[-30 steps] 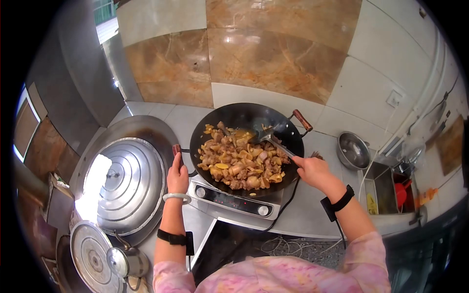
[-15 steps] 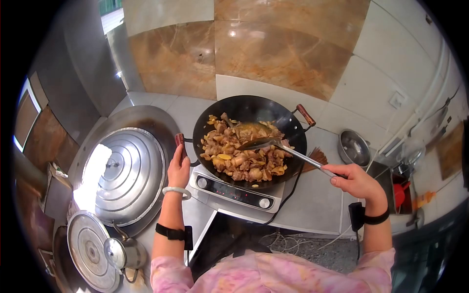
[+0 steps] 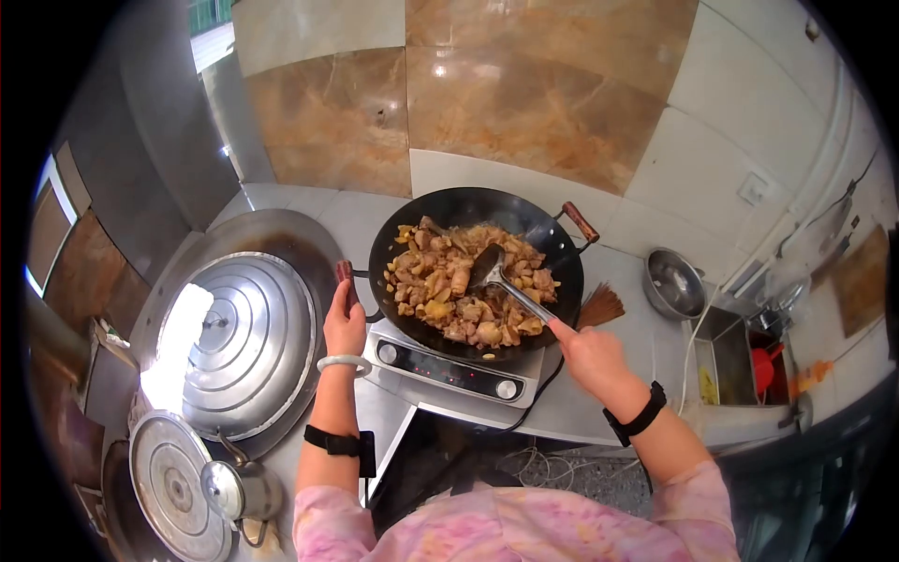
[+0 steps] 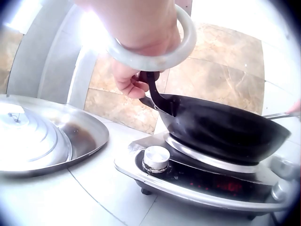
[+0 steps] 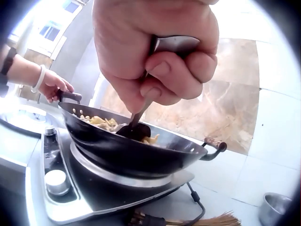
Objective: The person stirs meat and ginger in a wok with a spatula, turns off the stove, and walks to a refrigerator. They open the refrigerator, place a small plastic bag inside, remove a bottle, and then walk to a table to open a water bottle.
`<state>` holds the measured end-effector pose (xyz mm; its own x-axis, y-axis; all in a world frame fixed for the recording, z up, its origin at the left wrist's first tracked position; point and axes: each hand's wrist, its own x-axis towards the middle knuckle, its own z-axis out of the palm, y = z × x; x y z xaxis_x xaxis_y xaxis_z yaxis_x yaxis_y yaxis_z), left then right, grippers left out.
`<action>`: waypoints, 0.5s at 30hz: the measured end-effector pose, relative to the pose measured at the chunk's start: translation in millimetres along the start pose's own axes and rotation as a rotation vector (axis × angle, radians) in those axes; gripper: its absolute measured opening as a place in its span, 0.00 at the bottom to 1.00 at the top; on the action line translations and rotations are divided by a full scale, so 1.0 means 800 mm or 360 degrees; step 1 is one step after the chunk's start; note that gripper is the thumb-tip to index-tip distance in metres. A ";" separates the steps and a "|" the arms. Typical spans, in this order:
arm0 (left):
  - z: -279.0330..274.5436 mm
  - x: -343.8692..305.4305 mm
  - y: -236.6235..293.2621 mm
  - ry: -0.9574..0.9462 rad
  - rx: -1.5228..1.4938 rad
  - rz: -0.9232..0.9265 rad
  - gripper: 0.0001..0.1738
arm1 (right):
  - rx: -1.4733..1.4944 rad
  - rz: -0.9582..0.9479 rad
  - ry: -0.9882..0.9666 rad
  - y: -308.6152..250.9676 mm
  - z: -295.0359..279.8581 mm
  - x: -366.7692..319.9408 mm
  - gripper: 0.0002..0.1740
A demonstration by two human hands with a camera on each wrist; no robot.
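Note:
A black wok (image 3: 560, 245) full of browned meat chunks and yellowish slices (image 3: 440, 272) sits on a silver electric cooker (image 3: 449, 370). My left hand (image 3: 345, 323) grips the wok's left wooden handle; in the left wrist view, the fingers (image 4: 127, 82) curl round it. My right hand (image 3: 596, 356) holds the metal handle of a spatula (image 3: 520, 298), its fingers wrapped round the shaft in the right wrist view. The spatula's blade lies in the food near the middle of the wok. Opposite my left hand, the right wooden handle (image 3: 581, 222) is free.
Left of the wok, a domed metal lid (image 3: 248, 351) sits in a wide pan. Nearer me are a flat round lid (image 3: 169, 482) and a metal pot (image 3: 248, 492). On the right are a straw brush (image 3: 601, 305), a steel bowl (image 3: 672, 286) and a sink (image 3: 726, 361).
The spatula was in the food, rose over the wok's near right side with the right hand drawn back, and is now down in the food again. The left hand stays on the handle.

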<state>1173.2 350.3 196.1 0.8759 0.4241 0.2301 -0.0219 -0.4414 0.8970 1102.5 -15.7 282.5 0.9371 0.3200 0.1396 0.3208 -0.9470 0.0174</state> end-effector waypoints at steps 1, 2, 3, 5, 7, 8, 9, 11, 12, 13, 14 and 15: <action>-0.001 0.001 0.000 0.0004 -0.0002 0.0006 0.26 | -0.0097 -0.0056 0.0095 0.010 0.002 0.003 0.20; -0.001 0.001 -0.002 -0.0010 -0.0028 0.0016 0.26 | -0.0193 -0.0111 0.0184 0.018 0.001 0.003 0.18; -0.001 0.001 -0.003 -0.0026 -0.0055 0.0024 0.26 | -0.0194 -0.0111 0.0183 0.021 -0.008 0.000 0.18; -0.001 0.002 -0.005 -0.0006 -0.0040 0.0091 0.26 | -0.0233 -0.0170 0.0061 0.019 -0.044 -0.013 0.21; 0.000 0.000 -0.005 0.0020 -0.0029 0.0146 0.26 | -0.0158 -0.0144 0.0051 0.016 -0.078 -0.023 0.21; -0.001 -0.001 -0.003 0.0020 -0.0020 0.0158 0.26 | -0.0077 -0.0118 0.0051 0.017 -0.090 -0.025 0.21; -0.002 -0.002 0.000 0.0017 -0.0009 0.0170 0.26 | 0.0051 -0.0083 0.0061 0.022 -0.094 -0.029 0.21; -0.004 -0.004 0.006 0.0013 0.0007 0.0148 0.26 | 0.0045 -0.0085 -0.0011 0.016 -0.101 -0.029 0.21; -0.004 -0.004 0.008 0.0004 0.0026 0.0133 0.26 | 0.0043 -0.0080 -0.0078 0.012 -0.102 -0.028 0.20; -0.003 -0.003 0.007 0.0002 0.0028 0.0134 0.26 | 0.0046 -0.0079 -0.0078 0.010 -0.091 -0.023 0.20; -0.002 -0.003 0.005 0.0027 0.0035 0.0151 0.26 | 0.0080 -0.0070 -0.0134 0.011 -0.067 -0.013 0.19; -0.001 -0.003 0.003 0.0050 0.0040 0.0169 0.26 | 0.0113 -0.0060 -0.0189 0.009 -0.045 -0.004 0.19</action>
<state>1170.4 348.9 198.2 0.8537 0.3984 0.3354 -0.1014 -0.5046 0.8574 1097.1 -24.7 318.0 0.9326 0.3602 0.0219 0.3609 -0.9313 -0.0502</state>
